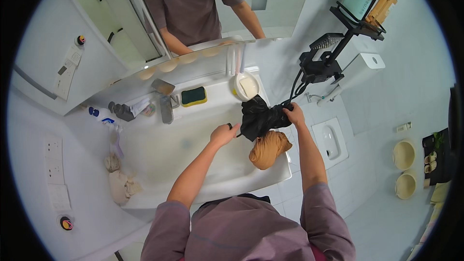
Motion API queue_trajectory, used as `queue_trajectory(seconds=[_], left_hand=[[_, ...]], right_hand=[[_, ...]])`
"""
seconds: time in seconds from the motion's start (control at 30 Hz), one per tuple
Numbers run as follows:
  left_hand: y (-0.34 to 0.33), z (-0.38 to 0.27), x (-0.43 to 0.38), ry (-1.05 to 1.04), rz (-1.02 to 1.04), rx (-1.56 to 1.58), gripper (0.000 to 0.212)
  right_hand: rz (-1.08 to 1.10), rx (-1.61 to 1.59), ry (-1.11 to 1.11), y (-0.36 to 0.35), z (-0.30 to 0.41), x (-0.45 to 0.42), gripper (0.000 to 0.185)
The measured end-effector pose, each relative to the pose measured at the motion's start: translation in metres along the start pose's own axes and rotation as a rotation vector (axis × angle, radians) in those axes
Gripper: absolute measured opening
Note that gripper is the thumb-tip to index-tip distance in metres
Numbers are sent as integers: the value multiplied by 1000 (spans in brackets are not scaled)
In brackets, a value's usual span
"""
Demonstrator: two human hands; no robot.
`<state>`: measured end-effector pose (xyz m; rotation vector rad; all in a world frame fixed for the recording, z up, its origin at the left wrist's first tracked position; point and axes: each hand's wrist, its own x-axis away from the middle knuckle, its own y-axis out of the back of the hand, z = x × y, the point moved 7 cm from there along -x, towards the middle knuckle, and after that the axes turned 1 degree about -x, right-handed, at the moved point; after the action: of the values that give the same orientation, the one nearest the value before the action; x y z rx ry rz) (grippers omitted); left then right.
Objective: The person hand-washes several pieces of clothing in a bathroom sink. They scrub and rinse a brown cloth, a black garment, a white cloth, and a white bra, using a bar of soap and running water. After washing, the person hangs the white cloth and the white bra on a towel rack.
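Observation:
A crumpled black cloth item (259,117) with thin cords hangs over the right part of the white washbasin (214,188). My right hand (295,115) grips its bunched right end, just beyond the basin's edge. Left of the cloth, my left hand (224,135) closes on a thin black strap (230,126), whose other end reaches towards the cloth. Below the black cloth, a wet-looking wad of tan fabric (270,151) rests on the basin's right rim. Cloudy liquid (181,148) covers the basin's bottom.
Behind the basin are a metal faucet (166,108), a green-and-yellow sponge (194,96) and a white dish with soap (247,86). Bottles (123,111) and beige cloths (121,188) line the left side. A black rack with a showerhead (326,41) and a squat toilet (330,137) are at right.

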<state>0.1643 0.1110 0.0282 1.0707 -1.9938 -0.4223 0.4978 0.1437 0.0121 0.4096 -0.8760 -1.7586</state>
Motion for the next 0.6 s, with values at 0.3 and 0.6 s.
queue_trajectory(seconds=[0.3,0.6], left_hand=[[-22,54,21,-86,-14,-74,58],[-11,127,77,136,47,1046,44]], right_hand=[[-204,196,260,13,46,13,46],[-205,254,658,-12,161,65,24]])
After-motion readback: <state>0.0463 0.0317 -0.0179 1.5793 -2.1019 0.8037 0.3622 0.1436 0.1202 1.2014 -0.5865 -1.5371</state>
